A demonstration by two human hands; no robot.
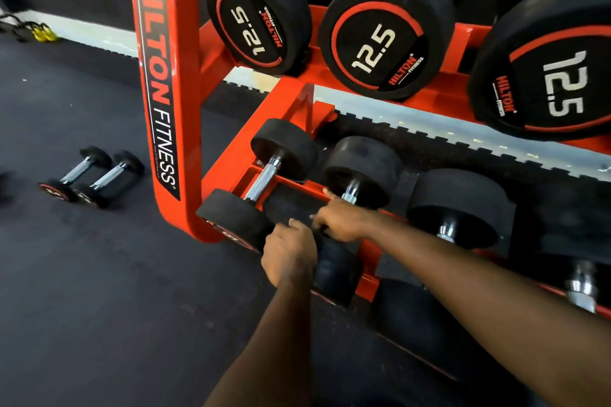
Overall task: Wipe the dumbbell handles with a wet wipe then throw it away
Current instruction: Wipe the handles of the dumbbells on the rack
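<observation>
On the lower tier of the red rack (291,99) lies a black dumbbell with its far head (363,168) and near head (334,271) in view. My right hand (344,221) is curled round its handle, index finger stretched toward the rack rail; only a chrome stub (350,196) shows. My left hand (289,251) sits by the near head, back to the camera, with its fingers curled down over the handle's near end. No wet wipe shows; anything inside either hand is hidden. To the left lies another dumbbell with a bare knurled handle (264,180).
More dumbbells lie to the right on the lower tier (459,208), and large 12.5 dumbbells (386,30) fill the upper tier. The rack's upright post (165,92) stands at the left. Two small dumbbells (92,175) lie on the dark rubber floor (99,291).
</observation>
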